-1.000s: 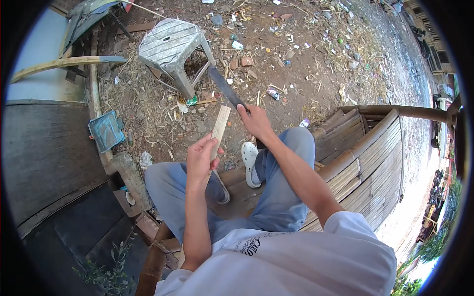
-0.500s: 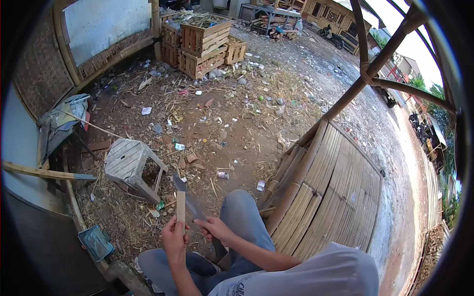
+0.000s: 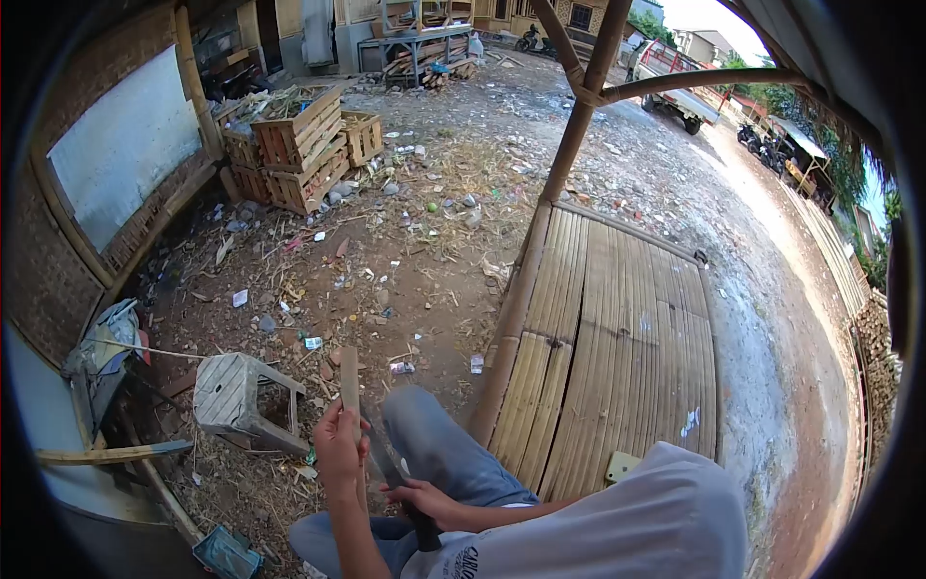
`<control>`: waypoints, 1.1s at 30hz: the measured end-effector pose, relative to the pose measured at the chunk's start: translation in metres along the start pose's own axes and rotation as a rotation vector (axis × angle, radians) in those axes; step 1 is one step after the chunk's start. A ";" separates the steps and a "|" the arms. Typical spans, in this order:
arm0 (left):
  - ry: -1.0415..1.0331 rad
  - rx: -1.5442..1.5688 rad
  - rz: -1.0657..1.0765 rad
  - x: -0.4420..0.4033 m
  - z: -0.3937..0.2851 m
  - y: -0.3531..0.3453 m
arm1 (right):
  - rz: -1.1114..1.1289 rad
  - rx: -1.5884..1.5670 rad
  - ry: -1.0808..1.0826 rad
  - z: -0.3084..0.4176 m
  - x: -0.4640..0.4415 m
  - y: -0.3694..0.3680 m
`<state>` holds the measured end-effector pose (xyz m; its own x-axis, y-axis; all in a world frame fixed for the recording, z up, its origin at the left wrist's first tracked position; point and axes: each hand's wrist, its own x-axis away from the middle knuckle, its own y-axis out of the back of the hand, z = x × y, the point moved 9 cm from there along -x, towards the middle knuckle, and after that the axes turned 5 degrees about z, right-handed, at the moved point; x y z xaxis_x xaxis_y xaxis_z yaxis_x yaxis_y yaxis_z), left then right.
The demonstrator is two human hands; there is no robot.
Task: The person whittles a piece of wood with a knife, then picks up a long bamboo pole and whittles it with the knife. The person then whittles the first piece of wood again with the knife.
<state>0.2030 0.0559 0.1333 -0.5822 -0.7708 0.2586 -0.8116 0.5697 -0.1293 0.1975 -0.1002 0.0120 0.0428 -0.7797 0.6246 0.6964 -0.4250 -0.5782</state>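
Observation:
My left hand is closed around a flat wooden strip held upright, its top end rising above my fingers. Just to its right, my right hand grips a machete where blade and handle meet. The dark handle comes out below that hand. The blade slants up to the left toward the strip; its tip is hidden behind my left hand, and I cannot tell whether the two touch. Both hands are over my lap, by my bent knee in jeans.
A grey plastic stool stands ahead on the left. To my right is a bamboo-slat platform with a bamboo post. Wooden crates are stacked further off on littered ground. A blue basket lies at lower left.
The view has tilted up and turned right, bringing a parked truck into sight. My right hand and the machete have moved down along the strip, toward my lap.

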 end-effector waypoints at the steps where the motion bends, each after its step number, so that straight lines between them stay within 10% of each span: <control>1: 0.001 -0.009 0.012 -0.004 -0.001 -0.006 | 0.035 -0.034 0.004 -0.006 0.001 -0.006; 18: -0.077 -0.145 0.084 -0.001 -0.023 -0.019 | 0.329 0.154 0.157 -0.013 0.013 -0.067; 24: -0.342 -0.669 -0.161 0.070 -0.066 0.000 | 0.283 -0.058 0.039 -0.008 0.021 -0.075; 33: 0.321 -0.754 -0.427 0.262 0.054 0.129 | 0.169 -0.277 0.172 0.087 -0.012 -0.033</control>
<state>-0.0569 -0.0881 0.1325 -0.1079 -0.9063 0.4087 -0.6433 0.3771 0.6663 0.2365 -0.0375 0.0691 0.0027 -0.9055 0.4243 0.4682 -0.3738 -0.8006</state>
